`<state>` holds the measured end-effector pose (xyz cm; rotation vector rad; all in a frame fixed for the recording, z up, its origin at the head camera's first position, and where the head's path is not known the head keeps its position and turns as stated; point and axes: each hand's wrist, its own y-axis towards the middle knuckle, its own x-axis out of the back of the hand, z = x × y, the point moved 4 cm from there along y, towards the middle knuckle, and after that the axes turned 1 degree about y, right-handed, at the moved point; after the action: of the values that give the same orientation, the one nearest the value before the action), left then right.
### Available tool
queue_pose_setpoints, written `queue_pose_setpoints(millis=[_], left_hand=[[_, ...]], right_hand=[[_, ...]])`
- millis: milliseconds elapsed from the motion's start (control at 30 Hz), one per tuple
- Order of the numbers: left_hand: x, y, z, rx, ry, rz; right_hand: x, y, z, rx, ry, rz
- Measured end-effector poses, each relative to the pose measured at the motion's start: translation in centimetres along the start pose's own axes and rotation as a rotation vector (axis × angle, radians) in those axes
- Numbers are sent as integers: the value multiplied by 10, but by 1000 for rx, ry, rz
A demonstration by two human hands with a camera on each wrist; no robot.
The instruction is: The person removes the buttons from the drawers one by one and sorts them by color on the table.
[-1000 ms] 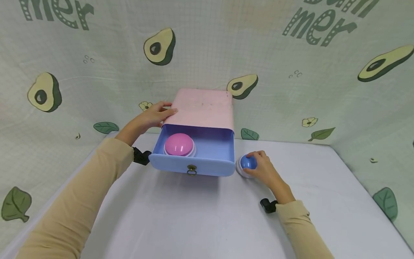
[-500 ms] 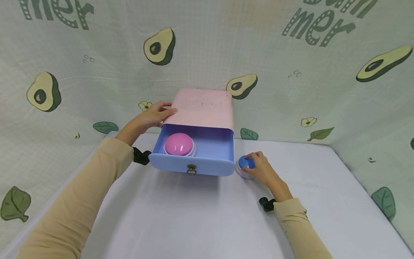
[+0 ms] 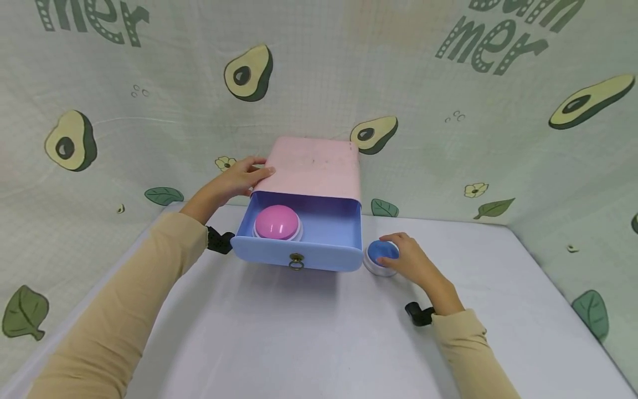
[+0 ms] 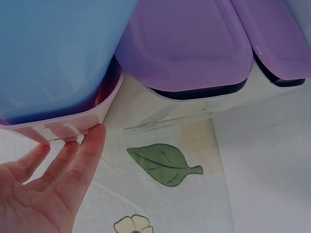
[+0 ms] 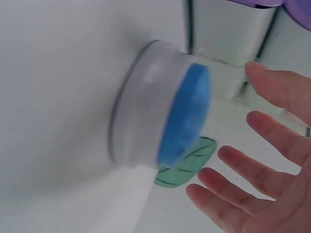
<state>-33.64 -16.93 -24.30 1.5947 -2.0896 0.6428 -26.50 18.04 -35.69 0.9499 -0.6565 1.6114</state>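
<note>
The blue drawer [image 3: 330, 257] stood pulled from its pink case [image 3: 314, 166], a pink dome [image 3: 277, 223] inside, left; the blue dome [image 3: 384, 252] sat on the table [image 3: 279, 332] just beside. Your right grip [image 3: 411, 259], loosely spread, had eased off it; your left grip [image 3: 240, 176], fingers extended, touched the case. Cloth [image 3: 319, 83] lettering read "mer".

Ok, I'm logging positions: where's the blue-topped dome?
In the head view, the blue-topped dome sits on the white table, just right of the blue drawer, beside the right hand.

The printed backdrop [image 3: 319, 72] reads "mer" twice.
</note>
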Motion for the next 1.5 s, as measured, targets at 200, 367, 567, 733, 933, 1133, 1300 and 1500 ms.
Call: queue_pose_setpoints(millis=[200,367,567,733,933,1133,1300,1500], left_hand=[[0,0,0,-7,-5,0],[0,2,2,-3,-4,-1],[-1,1,0,-2,4,-6],[-1,1,1,-3,7,-7],[-1,1,1,-4,2,-9],[-1,1,1,-8,-3,-7],[-2,0,1,-12,-6,-7],[-2,0,1,-7,3,-12]], right_hand=[[18,-11,22,75,6,-56],[35,-20,44,89,11,-91],[53,-32,70,124,27,-157],[63,-40,89,193,41,-225],[72,-48,117,275,52,-256],[71,-46,137,327,80,-209],[67,-41,154,371,107,-151],[59,-33,171,368,114,-99]])
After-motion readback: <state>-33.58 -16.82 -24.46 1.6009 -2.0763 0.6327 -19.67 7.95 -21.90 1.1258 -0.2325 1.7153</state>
